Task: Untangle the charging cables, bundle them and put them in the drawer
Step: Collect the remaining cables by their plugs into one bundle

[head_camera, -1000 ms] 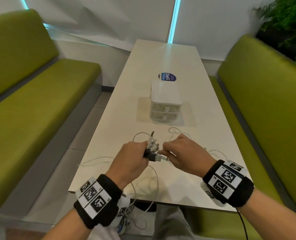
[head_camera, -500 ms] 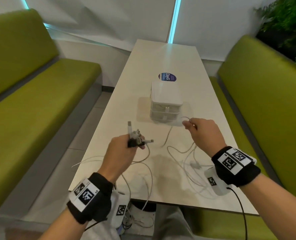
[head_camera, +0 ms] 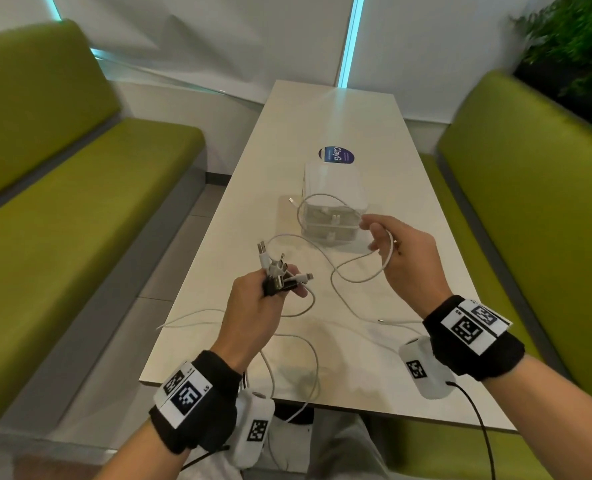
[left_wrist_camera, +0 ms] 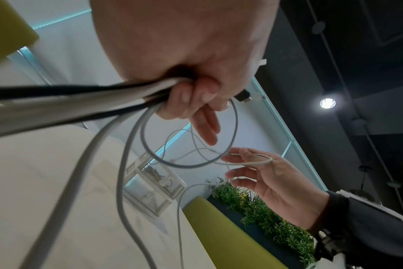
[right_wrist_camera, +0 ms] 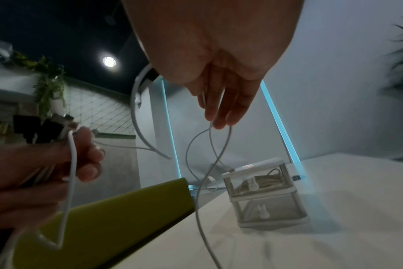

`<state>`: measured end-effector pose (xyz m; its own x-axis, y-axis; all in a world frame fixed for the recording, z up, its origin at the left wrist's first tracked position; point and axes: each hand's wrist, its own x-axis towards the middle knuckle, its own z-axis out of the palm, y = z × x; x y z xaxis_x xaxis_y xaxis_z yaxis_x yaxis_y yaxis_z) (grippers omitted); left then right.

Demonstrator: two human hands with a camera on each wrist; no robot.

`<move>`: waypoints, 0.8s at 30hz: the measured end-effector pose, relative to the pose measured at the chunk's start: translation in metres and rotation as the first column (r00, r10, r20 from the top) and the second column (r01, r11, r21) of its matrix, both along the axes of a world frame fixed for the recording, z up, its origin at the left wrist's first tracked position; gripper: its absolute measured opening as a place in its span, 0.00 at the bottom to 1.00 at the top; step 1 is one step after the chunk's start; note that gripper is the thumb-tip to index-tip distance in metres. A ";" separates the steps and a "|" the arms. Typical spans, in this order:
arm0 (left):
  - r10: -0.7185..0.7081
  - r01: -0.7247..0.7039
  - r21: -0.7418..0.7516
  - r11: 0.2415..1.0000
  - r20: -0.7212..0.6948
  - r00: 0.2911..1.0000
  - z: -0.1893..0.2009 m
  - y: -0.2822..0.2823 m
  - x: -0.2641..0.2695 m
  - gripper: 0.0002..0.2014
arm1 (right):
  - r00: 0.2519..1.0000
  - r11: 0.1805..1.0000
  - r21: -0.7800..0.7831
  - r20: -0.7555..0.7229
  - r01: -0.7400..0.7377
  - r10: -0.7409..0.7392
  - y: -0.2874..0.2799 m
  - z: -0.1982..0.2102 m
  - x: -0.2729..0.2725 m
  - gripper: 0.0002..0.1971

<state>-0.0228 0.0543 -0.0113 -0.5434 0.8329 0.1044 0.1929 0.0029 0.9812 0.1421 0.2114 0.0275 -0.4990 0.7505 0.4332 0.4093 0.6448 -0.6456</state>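
Head view: right hand [head_camera: 409, 261] hooks one white cable [head_camera: 390, 252], now pulled clear of left hand [head_camera: 253, 313] clutching the plugs [head_camera: 274, 271]; untangling advances.

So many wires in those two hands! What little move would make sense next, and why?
Probably the right hand should draw its white cable away from the left hand until the slack is gone. The left hand grips the plug ends in one bunch, while that cable curls in loose loops over the table, not yet straight enough to bundle.
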 end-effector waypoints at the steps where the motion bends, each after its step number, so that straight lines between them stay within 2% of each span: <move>1: 0.002 -0.003 0.027 1.000 0.020 1.000 0.000 -0.001 0.001 0.19 | 0.999 0.998 -0.063 -0.039 -0.013 0.010 -0.001 -0.001 0.000 0.13; 3: -0.004 0.001 0.076 0.997 0.047 0.999 0.002 -0.003 0.004 0.19 | 0.996 0.991 -0.133 -0.088 -0.027 0.016 -0.004 -0.004 0.001 0.13; 9: -0.058 0.048 0.195 0.980 0.044 0.997 0.011 -0.006 0.013 0.12 | 0.996 0.986 -0.164 -0.087 -0.025 0.011 -0.008 -0.013 -0.001 0.14; 14: -0.117 0.096 0.201 0.975 0.092 0.989 0.013 0.003 0.021 0.10 | 0.995 0.959 -0.282 -0.103 -0.041 0.013 -0.021 -0.010 -0.009 0.15; 16: -0.157 0.145 0.148 0.978 0.067 0.985 0.012 0.007 0.024 0.14 | 0.993 0.942 -0.332 -0.121 -0.043 0.002 -0.026 -0.005 -0.011 0.16; 19: -0.213 0.210 -0.036 0.977 -0.165 0.963 0.004 0.014 0.025 0.12 | 0.991 0.953 -0.297 -0.131 -0.053 0.015 -0.030 0.000 -0.011 0.19; 20: -0.230 0.218 -0.081 0.973 -0.205 0.951 0.003 0.015 0.026 0.12 | 0.988 0.952 -0.300 -0.149 -0.070 0.025 -0.031 0.002 -0.011 0.18; 22: -0.248 0.215 -0.157 0.964 -0.237 0.939 0.001 0.016 0.028 0.12 | 0.979 0.941 -0.321 -0.199 -0.109 0.046 -0.032 0.004 -0.012 0.17; 24: -0.255 0.169 -0.265 0.949 -0.336 0.907 -0.001 0.018 0.029 0.08 | 0.966 0.919 -0.366 -0.254 -0.145 0.052 -0.032 0.005 -0.013 0.17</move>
